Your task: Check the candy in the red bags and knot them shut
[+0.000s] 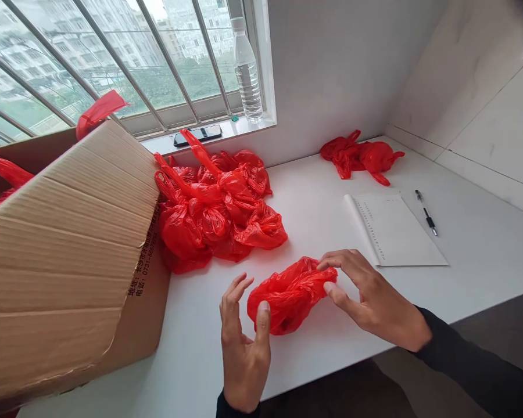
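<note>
A crumpled red plastic bag (287, 296) lies on the white table near its front edge. My left hand (245, 342) is at the bag's left end, thumb and fingers spread wide, gripping nothing. At the opposite end, my right hand (366, 293) has the bag's tip between its thumb and fingers. The bag's contents, if any, are hidden. Further back on the left, a heap of knotted red plastic bags (220, 209) rests against a cardboard box (82, 244).
More red bags (361, 155) lie by the back wall. An open notebook (394, 229) and a pen (426, 212) are at right. On the sill of the barred window stand a water bottle (247, 75) and a phone (198, 135). Red plastic also shows inside the box.
</note>
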`<state>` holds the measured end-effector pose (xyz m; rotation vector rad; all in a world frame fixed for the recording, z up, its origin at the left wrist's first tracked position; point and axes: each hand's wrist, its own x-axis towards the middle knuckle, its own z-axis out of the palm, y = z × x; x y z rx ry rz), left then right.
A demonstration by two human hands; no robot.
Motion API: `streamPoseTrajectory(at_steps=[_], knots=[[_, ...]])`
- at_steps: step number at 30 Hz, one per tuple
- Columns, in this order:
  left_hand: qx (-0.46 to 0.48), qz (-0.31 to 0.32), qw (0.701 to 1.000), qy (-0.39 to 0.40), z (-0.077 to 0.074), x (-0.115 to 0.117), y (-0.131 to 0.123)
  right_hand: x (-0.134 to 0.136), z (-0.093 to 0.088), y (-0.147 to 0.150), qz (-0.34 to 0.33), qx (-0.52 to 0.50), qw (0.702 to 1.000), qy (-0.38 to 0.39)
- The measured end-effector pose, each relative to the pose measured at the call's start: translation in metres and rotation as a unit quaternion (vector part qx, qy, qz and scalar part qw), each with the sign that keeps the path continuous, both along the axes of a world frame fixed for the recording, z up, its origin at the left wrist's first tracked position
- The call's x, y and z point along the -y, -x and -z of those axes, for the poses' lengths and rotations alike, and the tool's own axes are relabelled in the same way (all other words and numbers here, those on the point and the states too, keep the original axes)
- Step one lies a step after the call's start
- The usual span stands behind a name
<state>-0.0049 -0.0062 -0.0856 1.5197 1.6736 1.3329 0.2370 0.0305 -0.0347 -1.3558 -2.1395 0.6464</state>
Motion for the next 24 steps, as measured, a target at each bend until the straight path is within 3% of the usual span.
streamPoseTrajectory(at_steps=[3,5,7,13,19,21,24], knots=[[-0.089,0.075,0.992,-0.049,-0.003,-0.002,-0.01,-0.003,0.003,0.013,-0.046,0.023,0.999,-0.011],[-0.116,0.088,0.987,-0.066,-0.002,-0.004,-0.01,-0.005,0.006,0.017,-0.062,0.036,0.997,-0.018],[-0.088,0.057,0.992,-0.064,0.001,-0.007,-0.002,-0.006,0.006,0.013,-0.049,0.027,0.998,0.001],[0.021,-0.056,0.998,-0.011,0.001,-0.008,0.018,0.0,-0.003,-0.007,0.089,-0.023,0.991,0.099],[-0.075,-0.01,0.994,-0.078,-0.02,-0.007,0.003,-0.003,-0.009,0.01,0.033,-0.032,0.996,0.072],[-0.049,-0.035,0.995,-0.074,-0.022,-0.008,0.003,-0.005,-0.012,0.013,0.028,-0.036,0.997,0.059],[0.014,-0.107,0.992,-0.058,-0.021,-0.008,0.013,-0.005,-0.018,0.007,0.099,-0.086,0.989,0.062]])
